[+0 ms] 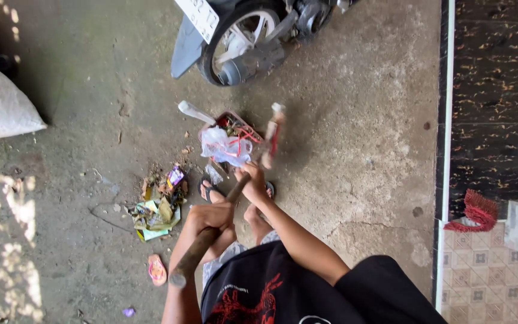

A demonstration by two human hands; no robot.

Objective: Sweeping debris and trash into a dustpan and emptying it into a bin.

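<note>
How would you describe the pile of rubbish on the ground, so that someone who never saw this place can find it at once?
Start at the motorbike wheel at the top and come down the concrete floor to the red dustpan full of litter. The rubbish pile lies loose on the floor beside it, next to the person's left hand on the broom handle. Unlike the dustpan's load, it is mostly dry leaves and green paper scraps, with one purple wrapper.

The broom handle (202,243) looks like dull, worn wood, and the dustpan (226,129) is matt red plastic holding a thin, shiny clear plastic bag (223,146). The floor (355,150) is rough, cracked grey concrete, beside glossy black marbled tiles (499,90). The litter pile (160,207) is crumpled paper and glossy wrappers.
</note>
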